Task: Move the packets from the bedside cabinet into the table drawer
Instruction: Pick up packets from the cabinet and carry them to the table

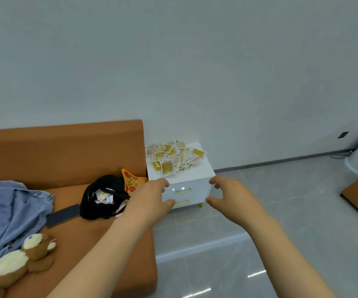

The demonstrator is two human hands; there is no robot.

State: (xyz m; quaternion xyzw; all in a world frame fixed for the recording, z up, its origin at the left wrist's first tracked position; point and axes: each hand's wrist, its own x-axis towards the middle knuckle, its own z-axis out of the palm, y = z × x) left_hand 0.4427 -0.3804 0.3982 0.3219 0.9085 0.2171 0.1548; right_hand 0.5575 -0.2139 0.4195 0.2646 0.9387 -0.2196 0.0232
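1. I see a heap of yellow-and-white square paper packets (175, 157) on top of the small white two-drawer bedside cabinet (197, 176), mid-frame, just right of the orange fabric sofa (66, 151).
2. My left hand (152, 196) hangs before the cabinet's left edge, fingers loosely curved, holding nothing.
3. My right hand (232, 196) mirrors it at the right edge, spread and empty.
4. A black bag (102, 198) and a brown teddy bear (23, 257) lie on the sofa, lower left.

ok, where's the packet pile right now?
Head view, centre: the packets lie heaped on top of the white bedside cabinet, just right of the orange sofa.
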